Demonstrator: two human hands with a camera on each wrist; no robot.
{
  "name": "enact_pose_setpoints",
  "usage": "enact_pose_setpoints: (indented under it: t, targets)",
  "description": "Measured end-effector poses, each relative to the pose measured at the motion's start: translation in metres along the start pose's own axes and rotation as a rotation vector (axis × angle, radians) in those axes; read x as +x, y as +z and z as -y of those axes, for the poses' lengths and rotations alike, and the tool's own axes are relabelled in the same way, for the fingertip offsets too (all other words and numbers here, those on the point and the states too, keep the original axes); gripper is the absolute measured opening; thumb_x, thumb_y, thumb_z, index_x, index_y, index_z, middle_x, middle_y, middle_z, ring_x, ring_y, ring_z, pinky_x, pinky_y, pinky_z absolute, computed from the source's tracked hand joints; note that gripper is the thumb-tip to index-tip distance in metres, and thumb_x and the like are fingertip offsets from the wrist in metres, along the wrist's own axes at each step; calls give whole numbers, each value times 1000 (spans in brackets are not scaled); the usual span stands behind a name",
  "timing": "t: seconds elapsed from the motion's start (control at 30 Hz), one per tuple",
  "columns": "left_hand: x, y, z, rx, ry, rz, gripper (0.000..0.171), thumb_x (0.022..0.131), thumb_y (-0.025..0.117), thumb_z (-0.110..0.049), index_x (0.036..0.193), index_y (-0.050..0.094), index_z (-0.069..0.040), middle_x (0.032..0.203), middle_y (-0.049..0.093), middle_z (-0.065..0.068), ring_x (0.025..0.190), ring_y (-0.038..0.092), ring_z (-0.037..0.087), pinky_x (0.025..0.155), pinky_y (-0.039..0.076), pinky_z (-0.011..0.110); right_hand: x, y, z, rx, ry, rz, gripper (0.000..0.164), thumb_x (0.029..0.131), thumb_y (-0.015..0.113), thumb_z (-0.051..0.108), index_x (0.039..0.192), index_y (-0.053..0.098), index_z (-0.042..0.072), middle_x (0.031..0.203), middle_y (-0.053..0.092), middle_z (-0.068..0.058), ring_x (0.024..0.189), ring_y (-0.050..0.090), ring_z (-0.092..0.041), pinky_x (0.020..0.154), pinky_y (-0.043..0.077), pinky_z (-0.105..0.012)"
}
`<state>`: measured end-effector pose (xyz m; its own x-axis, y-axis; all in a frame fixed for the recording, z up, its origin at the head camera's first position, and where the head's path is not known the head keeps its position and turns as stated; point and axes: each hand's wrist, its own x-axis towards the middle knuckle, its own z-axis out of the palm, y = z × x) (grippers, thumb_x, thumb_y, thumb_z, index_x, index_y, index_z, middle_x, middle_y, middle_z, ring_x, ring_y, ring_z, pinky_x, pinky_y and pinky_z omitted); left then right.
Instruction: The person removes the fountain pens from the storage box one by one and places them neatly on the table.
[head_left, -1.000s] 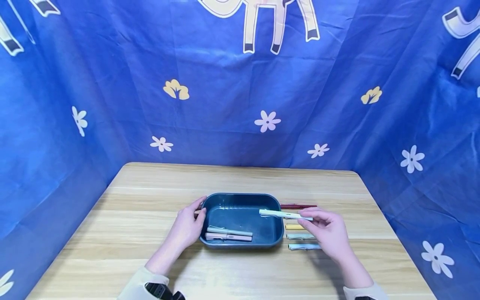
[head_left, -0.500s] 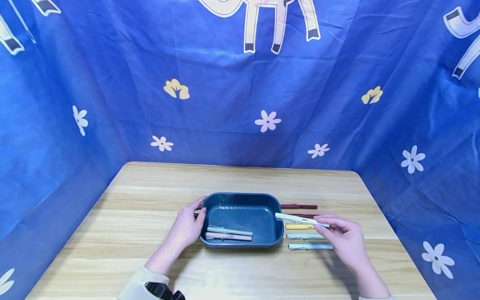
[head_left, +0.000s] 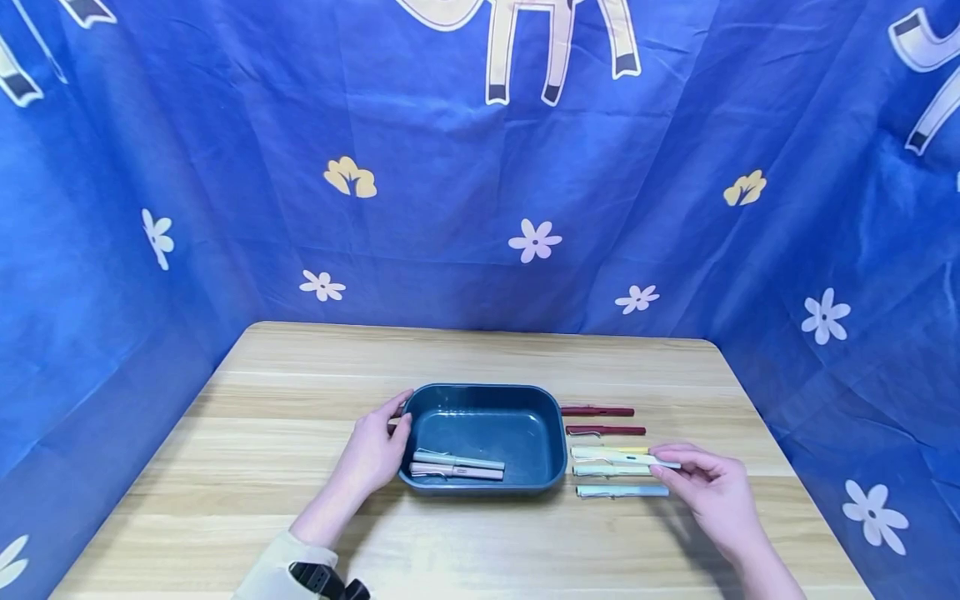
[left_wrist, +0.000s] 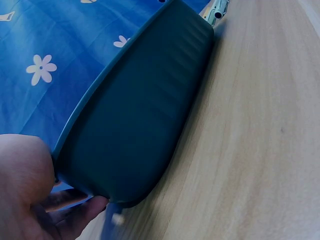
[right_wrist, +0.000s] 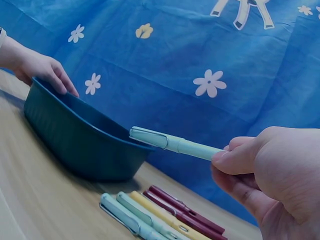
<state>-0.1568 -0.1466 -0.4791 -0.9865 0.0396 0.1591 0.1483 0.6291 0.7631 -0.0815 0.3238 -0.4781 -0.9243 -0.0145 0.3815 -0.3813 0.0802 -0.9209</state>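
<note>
Pinched between my right hand's point(head_left: 708, 492) thumb and fingers, the slim pale-mint pen point(head_left: 611, 456) has come away from over the dark-teal rectangular box point(head_left: 480, 429) — it now hangs above the yellow pen point(right_wrist: 159, 209) to its right — while my left hand point(head_left: 377, 447), fingers loosely spread, still rests against the box's left end.

**Not a word to be read**

I could read no text, brand, number or sign anywhere: not on the pale pen point(right_wrist: 172, 144), the other pens point(head_left: 606, 431), the teal box point(right_wrist: 85, 142) or the blue curtain point(head_left: 442, 192). Any lettering on the pens was too small to make out.
</note>
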Motion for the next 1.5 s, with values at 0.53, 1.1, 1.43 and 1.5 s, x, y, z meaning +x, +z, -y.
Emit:
enact_pose_setpoints:
  t: [0.53,1.1,1.43,1.5]
  targets:
    - [1,0,0,-2,-4,1,46,109,55,-14,154,54,-4,134,68,23,111,73,35,101,55,56,-24,-12,-15,-34,16,41,24,80,76,-25,102,75,-15,106,77,-16,104,73,-12,83,61,-25]
    - [1,-1,0,3,-19,4,47,109,54,-14,155,52,-4,134,67,24,113,72,37,103,54,56,-40,-18,-32,-111,58,94,24,80,79,-19,103,78,-9,105,77,-15,97,75,-12,79,62,-26]
    - [1,0,1,4,-19,8,46,110,53,-15,155,53,-5,135,67,23,112,72,35,102,54,55,-42,-17,-36,-247,61,122,24,79,83,-15,100,81,-3,104,77,-13,97,74,-9,77,62,-26]
    - [1,0,1,3,-18,8,46,110,54,-15,155,53,-5,135,67,23,113,72,36,103,54,56,-42,-18,-37,-287,42,145,24,79,84,-13,100,81,-1,104,77,-12,98,73,-8,77,62,-26]
